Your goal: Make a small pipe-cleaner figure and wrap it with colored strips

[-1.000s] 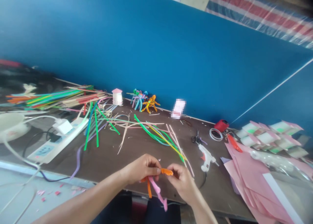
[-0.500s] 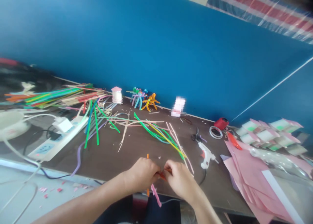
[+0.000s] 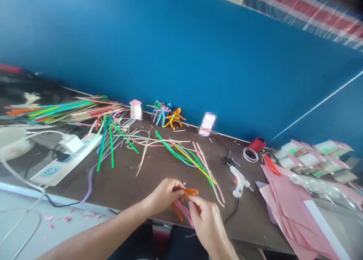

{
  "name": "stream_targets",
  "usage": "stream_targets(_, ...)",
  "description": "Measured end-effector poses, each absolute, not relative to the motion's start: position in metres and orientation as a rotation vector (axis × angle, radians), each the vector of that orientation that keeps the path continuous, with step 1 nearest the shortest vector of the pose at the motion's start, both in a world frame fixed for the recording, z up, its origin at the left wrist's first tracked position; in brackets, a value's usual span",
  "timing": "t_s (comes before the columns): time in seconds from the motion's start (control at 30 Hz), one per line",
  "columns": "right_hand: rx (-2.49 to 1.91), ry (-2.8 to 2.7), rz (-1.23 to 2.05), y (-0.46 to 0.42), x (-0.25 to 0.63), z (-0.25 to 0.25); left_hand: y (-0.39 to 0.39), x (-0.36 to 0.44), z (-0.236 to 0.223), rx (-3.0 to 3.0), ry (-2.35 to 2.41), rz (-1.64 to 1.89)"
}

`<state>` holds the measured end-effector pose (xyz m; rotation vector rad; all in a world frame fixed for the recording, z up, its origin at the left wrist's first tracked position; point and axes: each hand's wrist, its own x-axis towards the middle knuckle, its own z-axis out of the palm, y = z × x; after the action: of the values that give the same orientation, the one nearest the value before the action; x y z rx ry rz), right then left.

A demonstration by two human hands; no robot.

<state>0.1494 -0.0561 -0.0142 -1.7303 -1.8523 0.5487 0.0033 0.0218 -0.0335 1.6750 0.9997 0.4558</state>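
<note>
Over the table's front edge, my left hand point(image 3: 167, 195) pinches an orange twisted pipe cleaner point(image 3: 191, 192) at its left end. The thumb and fingers of my right hand point(image 3: 207, 216) are closed close below the twisted part, by its right end. An orange strand point(image 3: 177, 212) slants down below my left hand. Beside it a pink pipe cleaner point(image 3: 183, 210) runs down toward my right hand, where its lower part is covered. How the orange and pink pieces join is hidden by my fingers.
Loose green and yellow pipe cleaners point(image 3: 190, 158) lie beyond my hands. Finished-looking pipe-cleaner figures point(image 3: 174, 118) stand by the blue wall. On the right are a glue gun point(image 3: 240, 181), scissors point(image 3: 228, 158) and pink sheets point(image 3: 286, 203). A power strip point(image 3: 65, 163) lies left.
The orange twisted part has come into view above my fingers. My right hand has shifted slightly down and right, and the orange strand now slants instead of standing nearly upright.
</note>
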Motion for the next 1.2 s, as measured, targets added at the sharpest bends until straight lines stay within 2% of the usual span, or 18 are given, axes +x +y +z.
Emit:
stream_targets(0.23,-1.679,-1.616,0.909,-0.048,0.154,-0.024,0.023,0.001,-0.033,1.402,0.802,0.439)
stream_targets(0.43,-1.659,-1.372,1.328,-0.037,0.165,-0.026,0.027,-0.005,-0.025,1.461,0.750,0.331)
stream_targets(0.67,-1.544,-1.315,1.549,-0.027,0.177,-0.031,0.025,-0.006,-0.024,1.527,0.712,0.329)
stream_targets(0.87,-1.454,-1.494,1.629,-0.020,0.181,-0.029,0.021,-0.007,-0.023,1.607,0.662,0.188)
stream_targets(0.97,-1.527,-1.629,1.458,-0.021,0.177,-0.022,0.018,-0.006,-0.019,1.848,0.764,0.173)
stream_targets(1.1,-1.709,-1.880,0.766,-0.032,0.160,-0.013,0.014,0.002,-0.020,2.252,1.046,0.167)
stream_targets(1.2,-1.789,-1.955,0.350,-0.042,0.149,-0.011,0.012,0.007,-0.025,2.256,1.154,0.257)
